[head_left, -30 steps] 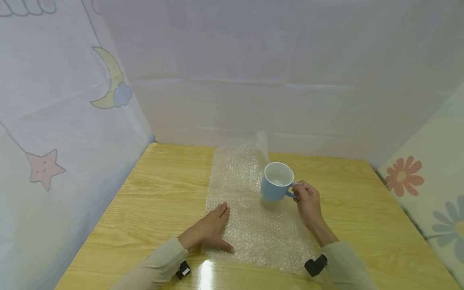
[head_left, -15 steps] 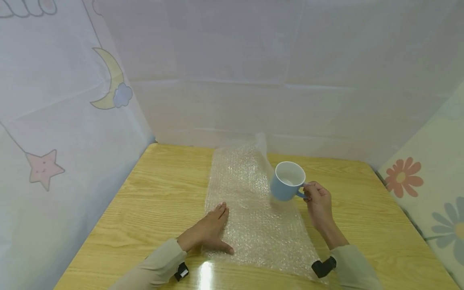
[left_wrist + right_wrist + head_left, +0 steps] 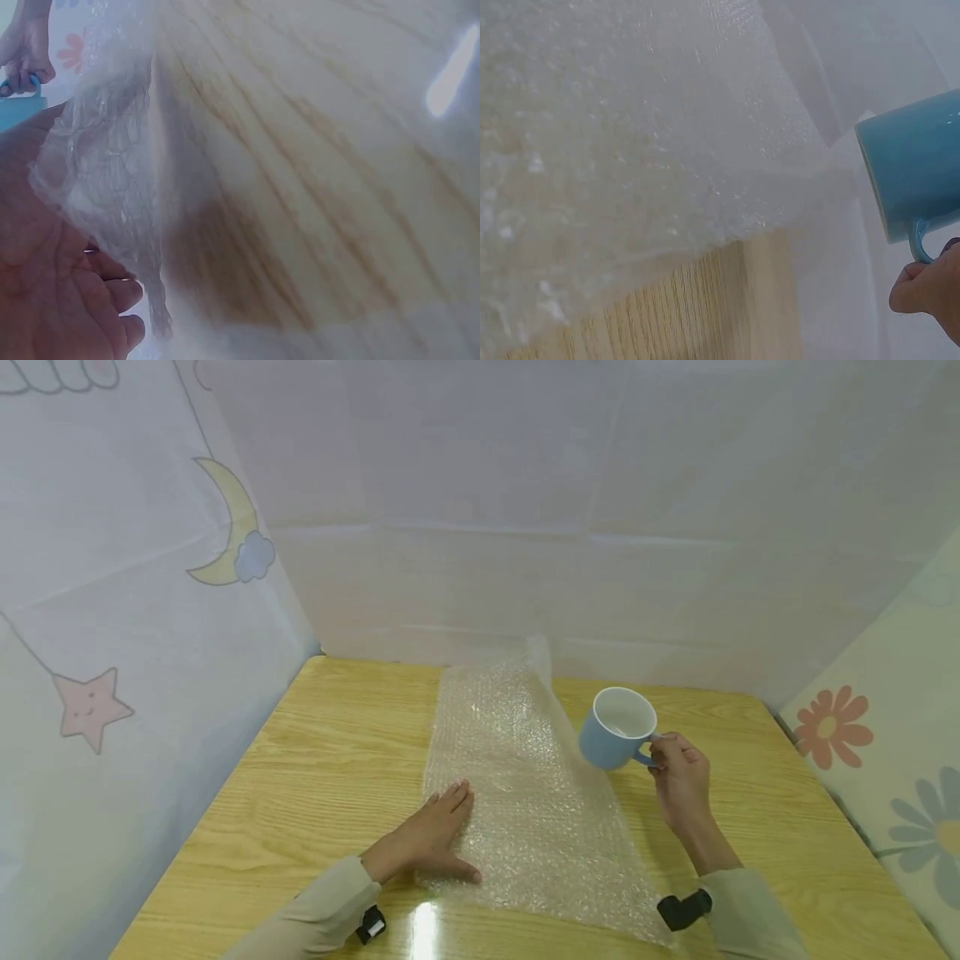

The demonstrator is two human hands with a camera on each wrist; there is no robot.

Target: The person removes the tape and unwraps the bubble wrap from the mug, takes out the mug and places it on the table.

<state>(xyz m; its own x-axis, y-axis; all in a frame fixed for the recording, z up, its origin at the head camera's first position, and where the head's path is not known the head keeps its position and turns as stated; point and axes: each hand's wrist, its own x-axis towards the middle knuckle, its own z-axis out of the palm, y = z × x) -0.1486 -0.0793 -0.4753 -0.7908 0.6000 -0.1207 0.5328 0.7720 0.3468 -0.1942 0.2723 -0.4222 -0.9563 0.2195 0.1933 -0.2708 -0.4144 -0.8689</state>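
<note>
A light blue mug (image 3: 606,745) with a white inside is held by its handle in my right hand (image 3: 684,781). It hangs at the right edge of a sheet of bubble wrap (image 3: 525,835), with its mouth up and the handle toward my right. In the right wrist view, finger and thumb pinch the handle of the mug (image 3: 911,169). My left hand (image 3: 433,837) rests on the near left part of the wrap, fingers straight and thumb spread. The left wrist view shows a lifted edge of the bubble wrap (image 3: 112,161) against that hand's palm.
The wooden table (image 3: 330,760) lies under the wrap. At its far edge the wrap's back corner stands up against a pale cloth backdrop (image 3: 465,577). Patterned side cloths border the table left and right. Each wrist wears a small black device (image 3: 684,910).
My right hand has carried the mug to the right, from over the bubble wrap to its right edge. The left hand has stayed almost still.
</note>
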